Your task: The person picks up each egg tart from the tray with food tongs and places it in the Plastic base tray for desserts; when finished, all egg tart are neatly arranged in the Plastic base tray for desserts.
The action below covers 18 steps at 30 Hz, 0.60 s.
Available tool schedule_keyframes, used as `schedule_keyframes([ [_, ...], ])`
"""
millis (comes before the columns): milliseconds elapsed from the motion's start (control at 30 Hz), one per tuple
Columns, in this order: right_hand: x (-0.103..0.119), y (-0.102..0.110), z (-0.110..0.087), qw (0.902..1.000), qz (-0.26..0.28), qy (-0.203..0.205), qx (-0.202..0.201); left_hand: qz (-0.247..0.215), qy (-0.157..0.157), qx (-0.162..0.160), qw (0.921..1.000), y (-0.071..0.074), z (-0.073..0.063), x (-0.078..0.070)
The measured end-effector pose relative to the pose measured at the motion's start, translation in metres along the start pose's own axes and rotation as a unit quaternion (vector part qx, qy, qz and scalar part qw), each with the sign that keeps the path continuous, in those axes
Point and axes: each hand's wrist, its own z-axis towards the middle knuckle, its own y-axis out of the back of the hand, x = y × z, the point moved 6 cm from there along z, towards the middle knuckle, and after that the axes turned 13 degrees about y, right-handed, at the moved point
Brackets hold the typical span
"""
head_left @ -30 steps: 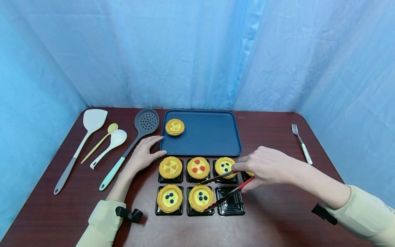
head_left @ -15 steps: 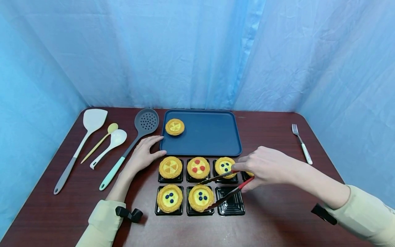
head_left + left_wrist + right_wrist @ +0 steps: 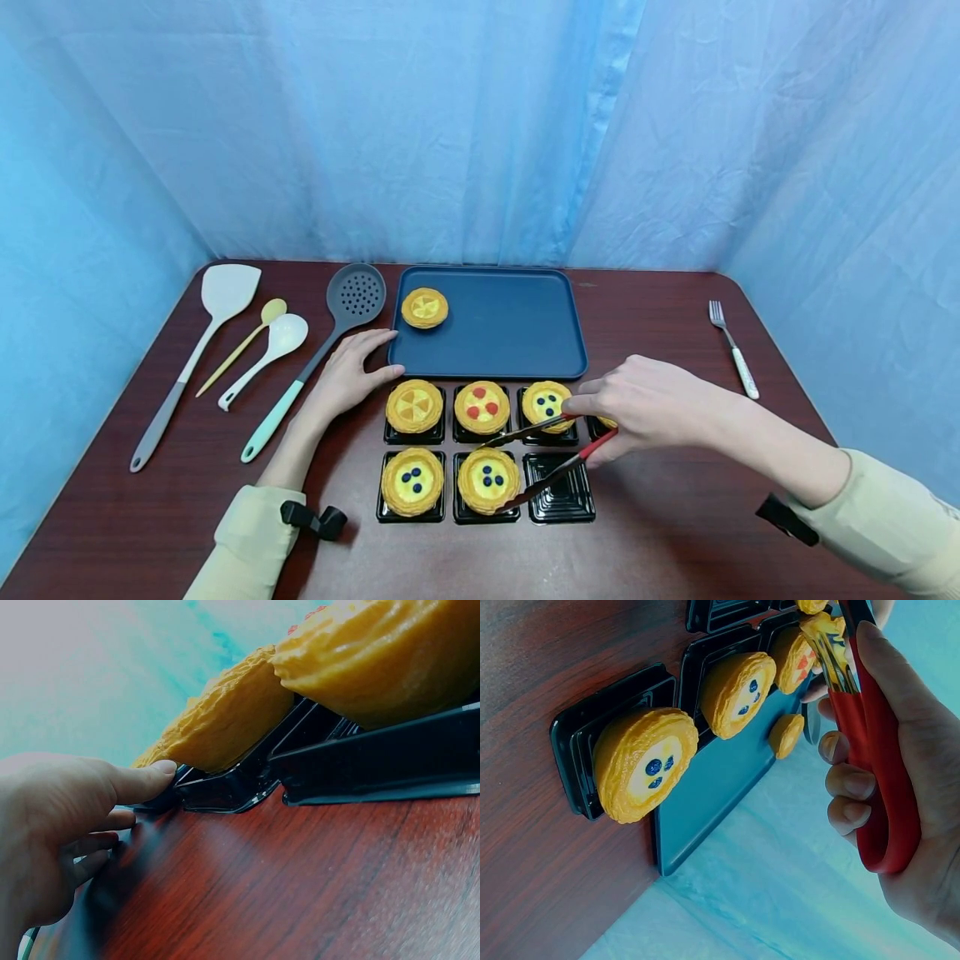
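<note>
My right hand [image 3: 645,404] grips red-handled tongs [image 3: 889,787], whose arms stand spread. In the head view the tongs' tips lie at the back and front right edges of a tart [image 3: 471,492] with blue berries, set in the front row's middle black plastic holder. My left hand [image 3: 351,375] rests at the left edge of a blue tray [image 3: 510,333], thumb and fingers extended along its rim. One pinwheel-topped tart [image 3: 425,308] sits at the tray's back left. In the left wrist view the thumb [image 3: 154,776] lies close beside a black holder [image 3: 225,787].
Several tarts sit in black holders, including a red-topped one [image 3: 482,408] in the back row. One front holder [image 3: 562,500] has no tart. A white turner [image 3: 228,292], wooden spoon [image 3: 274,311], white ladle [image 3: 287,335] and skimmer [image 3: 356,297] lie left; a fork [image 3: 738,362] lies right.
</note>
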Motion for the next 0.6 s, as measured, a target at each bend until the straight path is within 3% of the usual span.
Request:
schedule_keyframes([
  [600,-0.0006,-0.0017,0.0001,1.0,0.006,-0.001,0.003,0.0,0.001,0.001,1.0,0.0002,0.0001,0.0],
])
